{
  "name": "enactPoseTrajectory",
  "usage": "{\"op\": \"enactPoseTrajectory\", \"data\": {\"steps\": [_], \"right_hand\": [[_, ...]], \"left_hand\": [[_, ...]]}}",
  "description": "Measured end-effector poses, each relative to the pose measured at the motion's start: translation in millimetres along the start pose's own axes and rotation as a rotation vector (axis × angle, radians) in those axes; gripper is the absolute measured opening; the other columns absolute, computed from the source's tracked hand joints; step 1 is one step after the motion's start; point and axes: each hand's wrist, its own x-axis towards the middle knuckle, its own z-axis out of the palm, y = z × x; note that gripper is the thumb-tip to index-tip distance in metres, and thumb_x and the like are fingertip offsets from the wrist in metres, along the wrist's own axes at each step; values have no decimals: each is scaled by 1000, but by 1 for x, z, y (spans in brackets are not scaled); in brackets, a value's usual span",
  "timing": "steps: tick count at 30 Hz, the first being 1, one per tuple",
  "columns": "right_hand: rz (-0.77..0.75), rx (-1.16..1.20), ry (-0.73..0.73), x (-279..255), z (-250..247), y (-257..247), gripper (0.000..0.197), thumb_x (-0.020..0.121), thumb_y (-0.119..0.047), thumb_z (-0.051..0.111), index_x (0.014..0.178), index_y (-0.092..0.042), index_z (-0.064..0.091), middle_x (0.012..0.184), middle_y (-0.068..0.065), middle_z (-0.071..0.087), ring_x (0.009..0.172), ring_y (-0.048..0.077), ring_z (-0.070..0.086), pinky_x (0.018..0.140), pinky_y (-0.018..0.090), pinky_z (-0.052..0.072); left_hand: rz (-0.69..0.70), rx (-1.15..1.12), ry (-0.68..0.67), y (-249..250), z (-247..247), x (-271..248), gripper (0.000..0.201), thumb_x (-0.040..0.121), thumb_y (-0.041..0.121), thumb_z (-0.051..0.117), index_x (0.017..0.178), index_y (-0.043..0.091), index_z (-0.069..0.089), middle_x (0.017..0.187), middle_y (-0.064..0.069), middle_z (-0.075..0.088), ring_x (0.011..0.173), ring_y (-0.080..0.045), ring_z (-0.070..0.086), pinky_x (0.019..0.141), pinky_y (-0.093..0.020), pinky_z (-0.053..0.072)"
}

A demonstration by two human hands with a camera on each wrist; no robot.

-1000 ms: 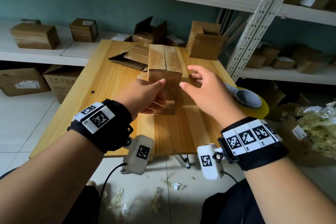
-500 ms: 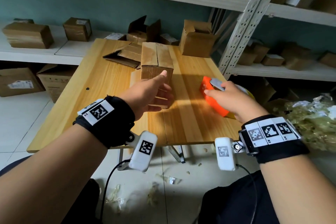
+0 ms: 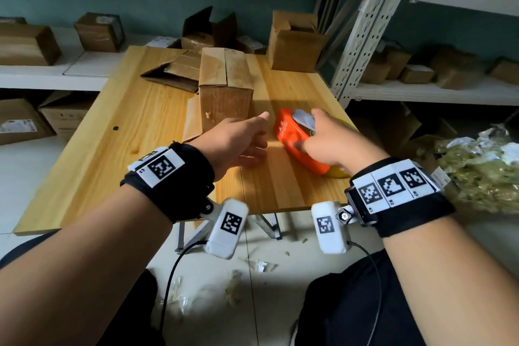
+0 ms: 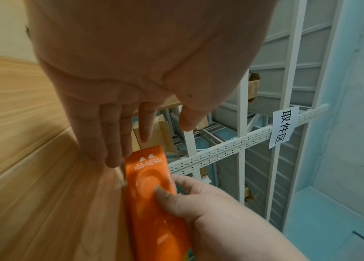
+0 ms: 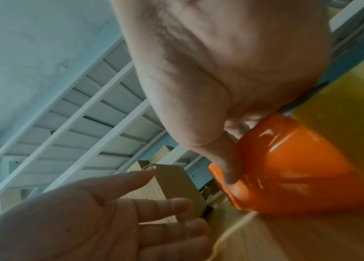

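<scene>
An orange tape dispenser (image 3: 297, 137) with a yellow tape roll (image 3: 341, 173) lies at the right side of the wooden table (image 3: 140, 132). My right hand (image 3: 323, 137) grips it, thumb on its orange side (image 4: 152, 190) and fingers over the top (image 5: 288, 164). My left hand (image 3: 241, 137) hovers open just left of the dispenser, fingers straight (image 4: 114, 134), holding nothing. A closed cardboard box (image 3: 224, 87) stands upright on the table just beyond the left hand.
Flattened cardboard (image 3: 174, 70) lies behind the box; another open box (image 3: 295, 42) sits at the table's far right corner. White metal shelving (image 3: 365, 25) with several parcels stands close on the right and behind. Crumpled packing material (image 3: 483, 171) lies to the right.
My left hand let go of the box and moved right toward the dispenser. My right hand left the box, reached right and took hold of the orange tape dispenser.
</scene>
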Motion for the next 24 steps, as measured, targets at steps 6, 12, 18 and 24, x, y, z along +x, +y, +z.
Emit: {"op": "enactPoseTrajectory", "data": {"steps": [6, 12, 18, 24], "right_hand": [[-140, 203, 32, -3, -9, 19, 97, 95, -54, 62, 164, -38, -4, 160, 5, 47, 129, 32, 58, 109, 55, 48], [-355, 528, 23, -23, -22, 29, 64, 97, -57, 52, 156, -57, 27, 144, 7, 60, 114, 17, 67, 98, 40, 52], [-480, 420, 122, -39, -17, 21, 52, 98, -57, 49, 149, -65, 39, 107, 0, 66, 95, 18, 68, 78, 45, 57], [-519, 379, 225, -49, -14, 14, 71, 88, -68, 70, 153, -50, 45, 81, 3, 64, 79, 16, 67, 80, 53, 59]], "left_hand": [[-36, -71, -29, -6, 11, 4, 54, 105, 54, 54, 134, 8, 53, 124, -23, 65, 107, -33, 73, 92, -43, 63], [-55, -195, 45, -8, 10, 8, 47, 108, 47, 37, 134, 12, 57, 134, -21, 62, 108, -41, 73, 91, -51, 62], [26, -199, -23, -5, 2, -1, 51, 107, 58, 40, 111, 16, 69, 100, -4, 77, 102, -27, 73, 98, -46, 56], [-35, -326, -47, -7, -8, -3, 27, 106, 29, 43, 112, 14, 64, 98, -10, 70, 92, -29, 74, 94, -43, 57]]}}
